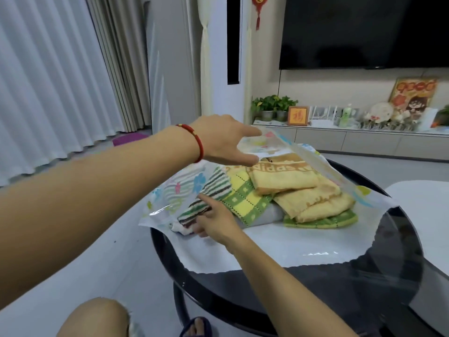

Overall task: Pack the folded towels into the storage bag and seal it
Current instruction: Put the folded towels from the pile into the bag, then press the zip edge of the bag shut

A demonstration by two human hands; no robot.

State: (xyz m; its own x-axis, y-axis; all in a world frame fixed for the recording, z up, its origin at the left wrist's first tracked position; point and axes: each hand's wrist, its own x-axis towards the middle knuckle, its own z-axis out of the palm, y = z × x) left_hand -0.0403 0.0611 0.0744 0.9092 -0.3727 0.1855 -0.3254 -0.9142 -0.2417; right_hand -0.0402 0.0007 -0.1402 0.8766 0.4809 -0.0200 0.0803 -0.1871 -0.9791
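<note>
A clear storage bag [279, 244] printed with coloured flowers lies on a round black glass table [364, 288], its mouth open toward me. Inside lie several folded towels: a striped green, brown and white towel [209, 193] at the left, a yellow-green checked towel [245, 198], an orange towel with lettering [284, 176] on top, and a green one [323, 221] at the bottom. My left hand [226, 139], a red bracelet on its wrist, holds the bag's upper sheet raised. My right hand [213, 222] grips the near end of the striped towel at the bag's mouth, index finger lying on top.
A white table top [422, 205] stands close at the right. Behind are a low TV cabinet [340, 139] with plants and ornaments, and a wall-mounted TV [364, 32]. Curtains [48, 81] hang at the left. My knee [92, 317] and a slippered foot [196, 327] are beside the table.
</note>
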